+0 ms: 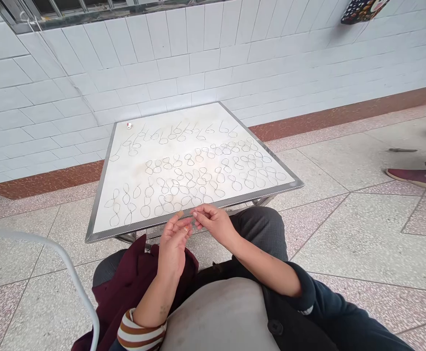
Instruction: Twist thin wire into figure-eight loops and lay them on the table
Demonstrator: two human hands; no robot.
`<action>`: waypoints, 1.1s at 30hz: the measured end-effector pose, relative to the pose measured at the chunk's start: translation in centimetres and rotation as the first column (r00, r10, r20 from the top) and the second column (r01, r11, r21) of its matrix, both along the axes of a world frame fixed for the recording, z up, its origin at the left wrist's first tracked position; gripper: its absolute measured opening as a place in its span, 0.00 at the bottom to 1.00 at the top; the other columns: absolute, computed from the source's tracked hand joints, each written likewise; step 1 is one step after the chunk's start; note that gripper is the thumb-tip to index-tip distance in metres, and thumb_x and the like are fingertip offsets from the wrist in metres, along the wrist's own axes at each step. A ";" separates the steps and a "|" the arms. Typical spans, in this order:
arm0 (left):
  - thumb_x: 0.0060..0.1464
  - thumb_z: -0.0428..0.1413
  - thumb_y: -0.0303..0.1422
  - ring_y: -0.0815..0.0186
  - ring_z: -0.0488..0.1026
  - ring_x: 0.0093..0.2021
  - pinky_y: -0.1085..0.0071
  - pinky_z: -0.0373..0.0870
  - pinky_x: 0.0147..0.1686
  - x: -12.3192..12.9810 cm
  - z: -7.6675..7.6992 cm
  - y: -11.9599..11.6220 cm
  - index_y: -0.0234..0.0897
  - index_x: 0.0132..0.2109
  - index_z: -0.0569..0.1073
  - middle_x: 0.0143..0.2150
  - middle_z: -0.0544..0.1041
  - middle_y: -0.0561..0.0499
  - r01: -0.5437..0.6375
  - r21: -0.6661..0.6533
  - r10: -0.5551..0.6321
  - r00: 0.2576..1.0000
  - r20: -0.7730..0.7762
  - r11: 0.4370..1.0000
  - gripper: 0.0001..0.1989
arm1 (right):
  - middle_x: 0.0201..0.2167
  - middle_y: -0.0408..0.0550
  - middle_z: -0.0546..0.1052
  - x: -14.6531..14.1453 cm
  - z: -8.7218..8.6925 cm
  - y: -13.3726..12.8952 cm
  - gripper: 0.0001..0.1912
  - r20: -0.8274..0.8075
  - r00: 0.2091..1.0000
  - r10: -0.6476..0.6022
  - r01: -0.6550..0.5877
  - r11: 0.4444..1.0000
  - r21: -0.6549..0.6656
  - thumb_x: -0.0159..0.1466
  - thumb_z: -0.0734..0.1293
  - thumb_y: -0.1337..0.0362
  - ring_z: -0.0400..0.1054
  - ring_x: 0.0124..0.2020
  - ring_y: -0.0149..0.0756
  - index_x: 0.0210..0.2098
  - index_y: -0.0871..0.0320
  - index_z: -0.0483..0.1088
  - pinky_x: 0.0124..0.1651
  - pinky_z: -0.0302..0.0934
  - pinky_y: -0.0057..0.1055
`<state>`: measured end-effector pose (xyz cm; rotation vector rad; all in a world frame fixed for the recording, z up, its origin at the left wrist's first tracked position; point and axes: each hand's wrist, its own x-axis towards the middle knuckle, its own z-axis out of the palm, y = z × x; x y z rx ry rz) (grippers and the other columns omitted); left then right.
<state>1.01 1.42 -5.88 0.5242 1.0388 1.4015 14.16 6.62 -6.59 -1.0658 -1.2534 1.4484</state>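
Observation:
My left hand (174, 243) is raised at the near edge of a white table (183, 114), its fingers bent and drawn together. Beside it, my right hand (215, 223) pinches with thumb and index finger, the fingertips almost meeting those of my left hand. Whatever lies between the fingers is too thin or small to make out. On the tabletop lie many thin wire loops, most shaped like a figure eight (145, 204). Toward the back, other wire pieces (178, 131) have a loop and a straight tail.
A small white and red object (129, 126) sits at the table's back left corner. The table has a metal rim and stands by a tiled wall (176, 66). A pale curved bar (72, 273) is at left, and a person's dark red shoe (412, 177) at far right.

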 end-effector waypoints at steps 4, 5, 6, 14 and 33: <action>0.46 0.66 0.28 0.68 0.74 0.40 0.71 0.68 0.42 -0.1 -0.4 0.0 0.39 0.51 0.74 0.40 0.79 0.49 -0.020 -0.009 0.020 1.000 -0.017 1.000 0.23 | 0.29 0.43 0.75 0.0 -0.1 0.1 0.11 0.009 1.000 -0.017 0.017 1.000 -0.017 0.58 0.70 0.55 0.70 0.27 0.31 0.33 0.56 0.74 0.28 0.68 0.29; 0.46 0.66 0.27 0.69 0.74 0.40 0.71 0.68 0.41 -0.1 -0.5 0.0 0.39 0.51 0.74 0.39 0.78 0.50 -0.026 -0.011 0.026 0.999 -0.019 1.000 0.23 | 0.29 0.43 0.74 0.0 -0.1 0.1 0.11 0.013 1.000 -0.015 0.015 1.000 -0.020 0.58 0.69 0.55 0.69 0.26 0.31 0.33 0.57 0.74 0.28 0.68 0.28; 0.45 0.66 0.27 0.69 0.73 0.39 0.72 0.68 0.41 -0.1 -0.5 0.0 0.39 0.50 0.75 0.39 0.78 0.50 -0.031 -0.011 0.030 0.999 -0.018 0.999 0.23 | 0.28 0.43 0.74 0.0 -0.1 0.1 0.11 0.013 1.000 -0.006 0.007 1.000 -0.024 0.58 0.69 0.56 0.69 0.26 0.31 0.34 0.57 0.74 0.27 0.67 0.28; 0.42 0.67 0.26 0.71 0.74 0.35 0.72 0.68 0.41 0.2 -0.1 0.1 0.37 0.47 0.76 0.34 0.78 0.52 -0.064 -0.038 0.066 0.997 0.046 0.997 0.22 | 0.34 0.43 0.75 0.5 -1.0 -0.3 0.14 -0.064 0.993 0.101 -0.099 0.995 0.033 0.57 0.72 0.58 0.69 0.36 0.31 0.42 0.54 0.73 0.38 0.65 0.28; 0.43 0.68 0.28 0.73 0.74 0.33 0.74 0.69 0.39 0.6 0.7 -0.5 0.37 0.47 0.76 0.33 0.77 0.54 -0.072 -0.031 0.074 0.995 0.072 0.997 0.21 | 0.34 0.42 0.75 0.7 -0.8 -1.5 0.14 -0.206 0.964 0.165 -0.172 0.985 -0.016 0.57 0.72 0.57 0.70 0.35 0.30 0.41 0.54 0.73 0.43 0.66 0.32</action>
